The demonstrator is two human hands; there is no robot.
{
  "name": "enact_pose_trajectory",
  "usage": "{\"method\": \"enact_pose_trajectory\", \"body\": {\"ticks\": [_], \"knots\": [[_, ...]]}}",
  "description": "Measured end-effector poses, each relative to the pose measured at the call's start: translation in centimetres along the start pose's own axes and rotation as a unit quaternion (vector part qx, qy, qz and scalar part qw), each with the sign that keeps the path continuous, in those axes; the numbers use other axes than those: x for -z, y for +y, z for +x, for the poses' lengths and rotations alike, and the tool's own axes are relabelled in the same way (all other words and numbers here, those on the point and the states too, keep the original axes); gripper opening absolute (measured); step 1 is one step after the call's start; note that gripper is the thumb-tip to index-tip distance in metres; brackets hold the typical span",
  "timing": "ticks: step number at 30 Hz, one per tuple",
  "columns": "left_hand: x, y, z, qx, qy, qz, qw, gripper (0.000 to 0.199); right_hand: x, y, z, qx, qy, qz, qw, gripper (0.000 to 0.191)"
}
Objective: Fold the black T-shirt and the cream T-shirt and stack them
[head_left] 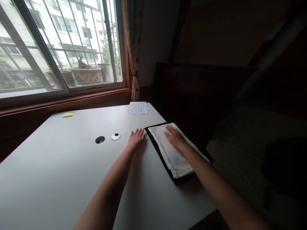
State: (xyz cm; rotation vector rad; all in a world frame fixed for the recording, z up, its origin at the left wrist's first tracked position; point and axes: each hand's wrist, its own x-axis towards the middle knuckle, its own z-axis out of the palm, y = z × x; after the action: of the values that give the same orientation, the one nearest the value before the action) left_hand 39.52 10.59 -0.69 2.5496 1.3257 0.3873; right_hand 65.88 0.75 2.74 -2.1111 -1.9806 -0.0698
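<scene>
A folded white cloth lies in layers on top of a larger black cloth or mat, whose dark border shows around it. My right hand rests flat on the upper part of the white cloth, fingers spread. On the bare white table, just left of the black edge, my left hand lies palm down with its fingers apart, holding nothing. Part of the white cloth's right side is hidden under my right forearm.
Sheets of paper lie at the table's far edge, and yellow slips at the far left. A cable hole and its round silver cover are left of my hands. A bed stands in shadow at right.
</scene>
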Motion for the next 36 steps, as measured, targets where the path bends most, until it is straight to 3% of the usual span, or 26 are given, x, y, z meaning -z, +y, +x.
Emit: {"method": "enact_pose_trajectory", "body": {"ticks": [3, 7, 11, 13, 15, 18, 21, 24, 28, 36], "knots": [[0.8, -2.7, -1.6, 0.012, -0.002, 0.032, 0.999, 0.055, -0.5, -4.2, -2.9, 0.065, -0.015, 0.006, 0.998, 0.055], [2.2, -5.7, -4.2, 0.026, -0.005, 0.072, 0.997, 0.054, -1.3, -9.0, -7.2, 0.126, 0.025, -0.024, 0.991, 0.061], [3.4, -7.6, -7.3, 0.027, -0.013, 0.102, 0.994, 0.057, -1.4, -12.0, -10.4, 0.175, -0.018, -0.038, 0.984, 0.058], [4.1, -8.2, -8.9, 0.027, -0.016, 0.115, 0.993, 0.057, -0.7, -12.7, -11.7, 0.203, -0.024, -0.025, 0.978, 0.057], [4.7, -8.8, -10.6, 0.028, -0.020, 0.123, 0.992, 0.056, 0.3, -12.6, -12.8, 0.206, 0.009, -0.016, 0.978, 0.056], [5.5, -9.7, -13.2, 0.031, -0.026, 0.137, 0.990, 0.057, 1.6, -11.3, -14.5, 0.141, 0.082, -0.033, 0.986, 0.057], [6.0, -10.6, -15.9, 0.035, -0.028, 0.150, 0.988, 0.058, 1.4, -10.1, -16.5, 0.082, 0.099, -0.052, 0.990, 0.059], [6.0, -11.2, -18.9, 0.031, -0.025, 0.151, 0.988, 0.060, 0.1, -10.5, -18.9, 0.154, 0.040, -0.030, 0.987, 0.058], [5.6, -10.9, -23.9, 0.004, -0.016, 0.146, 0.989, 0.063, -0.8, -13.3, -21.1, 0.282, -0.063, 0.039, 0.957, 0.064], [5.8, -9.2, -34.0, -0.075, 0.015, 0.166, 0.983, 0.071, -0.3, -18.7, -18.8, 0.328, -0.163, 0.096, 0.926, 0.075]]}}
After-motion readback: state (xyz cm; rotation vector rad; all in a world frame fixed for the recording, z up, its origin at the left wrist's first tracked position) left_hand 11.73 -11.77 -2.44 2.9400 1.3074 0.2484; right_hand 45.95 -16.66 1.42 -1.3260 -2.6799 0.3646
